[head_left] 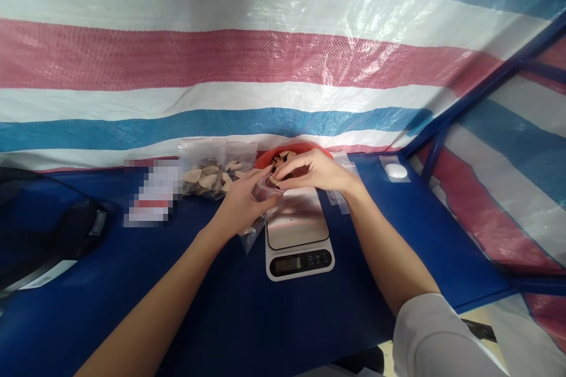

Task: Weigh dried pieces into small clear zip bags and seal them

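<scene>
1. Here was the middle of it: my left hand gripped a clear bag near its mouth, thumb on one side, fingers on the other.
2. In came my right hand, fingertips pinched round a tan slice, right at that mouth, above the far end of the scale.
3. Done, by my judgement: two filled bags sat side by side on the table, left of my hands, slices showing through the plastic.
4. Under way: the bag in my grip. Its mouth looked unsealed, and my fingers hid how much was inside.
5. Left over: more slices showed in the red bag beyond my hands, so the supply had not run out.
6. Flat clear bags lay just right of the scale, apparently unused.
7. The weighing? No telling; the scale's display was too dark to read.
</scene>
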A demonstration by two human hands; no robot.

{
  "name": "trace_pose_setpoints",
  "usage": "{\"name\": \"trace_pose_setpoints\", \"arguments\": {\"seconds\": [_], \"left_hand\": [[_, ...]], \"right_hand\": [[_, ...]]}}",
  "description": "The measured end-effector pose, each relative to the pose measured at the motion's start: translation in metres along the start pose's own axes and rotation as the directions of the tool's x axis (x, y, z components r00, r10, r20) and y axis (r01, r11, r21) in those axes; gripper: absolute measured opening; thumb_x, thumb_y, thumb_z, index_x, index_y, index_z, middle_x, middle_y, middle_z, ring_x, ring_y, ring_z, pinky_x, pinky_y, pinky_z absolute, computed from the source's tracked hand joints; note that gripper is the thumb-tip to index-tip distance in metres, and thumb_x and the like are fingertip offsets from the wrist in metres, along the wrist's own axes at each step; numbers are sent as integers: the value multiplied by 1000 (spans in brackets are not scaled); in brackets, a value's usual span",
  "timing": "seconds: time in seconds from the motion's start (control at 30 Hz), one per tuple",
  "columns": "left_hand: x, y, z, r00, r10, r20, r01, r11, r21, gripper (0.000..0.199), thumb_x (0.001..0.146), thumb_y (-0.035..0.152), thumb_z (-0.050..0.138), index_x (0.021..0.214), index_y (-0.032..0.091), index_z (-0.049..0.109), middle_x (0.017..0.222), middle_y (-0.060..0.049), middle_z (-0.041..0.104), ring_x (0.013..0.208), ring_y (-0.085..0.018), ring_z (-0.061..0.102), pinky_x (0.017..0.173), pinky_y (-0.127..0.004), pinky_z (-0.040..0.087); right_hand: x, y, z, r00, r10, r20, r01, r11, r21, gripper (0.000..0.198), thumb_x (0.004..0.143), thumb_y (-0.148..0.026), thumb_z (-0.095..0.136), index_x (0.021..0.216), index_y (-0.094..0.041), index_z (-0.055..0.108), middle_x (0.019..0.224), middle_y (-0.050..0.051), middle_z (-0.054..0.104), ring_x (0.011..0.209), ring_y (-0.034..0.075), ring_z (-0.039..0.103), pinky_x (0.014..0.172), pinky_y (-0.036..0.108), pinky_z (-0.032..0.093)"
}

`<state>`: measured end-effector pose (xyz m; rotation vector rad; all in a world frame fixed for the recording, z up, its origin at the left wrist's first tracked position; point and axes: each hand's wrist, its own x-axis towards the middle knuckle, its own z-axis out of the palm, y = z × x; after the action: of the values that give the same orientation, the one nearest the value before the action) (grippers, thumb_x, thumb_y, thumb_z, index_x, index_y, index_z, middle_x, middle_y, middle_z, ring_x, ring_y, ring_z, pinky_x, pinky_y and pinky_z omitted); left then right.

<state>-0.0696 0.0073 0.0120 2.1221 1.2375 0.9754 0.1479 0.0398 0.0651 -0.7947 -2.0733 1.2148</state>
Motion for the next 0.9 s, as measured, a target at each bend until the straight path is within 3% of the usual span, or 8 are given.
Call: {"name": "trace_pose_setpoints", "arguments": {"seconds": [0.33, 0.47, 0.63, 0.9], "left_hand": [[-1, 4, 3, 1000, 4, 18, -4, 1000, -23, 68, 81, 49, 73, 140, 17, 60, 124, -9, 70, 111, -28, 67, 97, -40, 54], [-1, 2, 6, 1000, 0, -9, 0, 1000, -28, 69, 81, 49, 73, 138, 14, 61, 120, -10, 71, 107, -28, 67, 95, -41, 54], [-1, -1, 8, 999, -33, -22, 32, 998, -47, 64, 80, 50, 74, 135, 18, 63, 119, -9, 71, 106, -29, 68, 97, -44, 53], [-1, 5, 7, 989, -138, -45, 134, 987, -84, 86, 72, 58, 78, 145, 19, 55, 147, -12, 59, 135, -35, 55, 114, -48, 45]], "right_hand": [[2, 4, 0, 999, -5, 44, 5, 1000, -6, 14, 79, -27, 79, 91, -20, 82, 99, 3, 80, 95, 20, 73, 88, 32, 57], [5, 3, 8, 1000, -22, 19, 24, 994, -104, 10, 84, -25, 75, 88, -19, 81, 94, 3, 79, 91, 18, 71, 84, 29, 54], [5, 2, 15, 1000, -5, -12, 2, 968, -253, 14, 89, -31, 72, 88, -19, 80, 85, 0, 76, 79, 13, 64, 72, 26, 47], [3, 4, 13, 996, -90, -8, 81, 930, -359, 20, 92, -35, 67, 101, -22, 80, 95, 1, 75, 84, 15, 64, 71, 26, 46]]}}
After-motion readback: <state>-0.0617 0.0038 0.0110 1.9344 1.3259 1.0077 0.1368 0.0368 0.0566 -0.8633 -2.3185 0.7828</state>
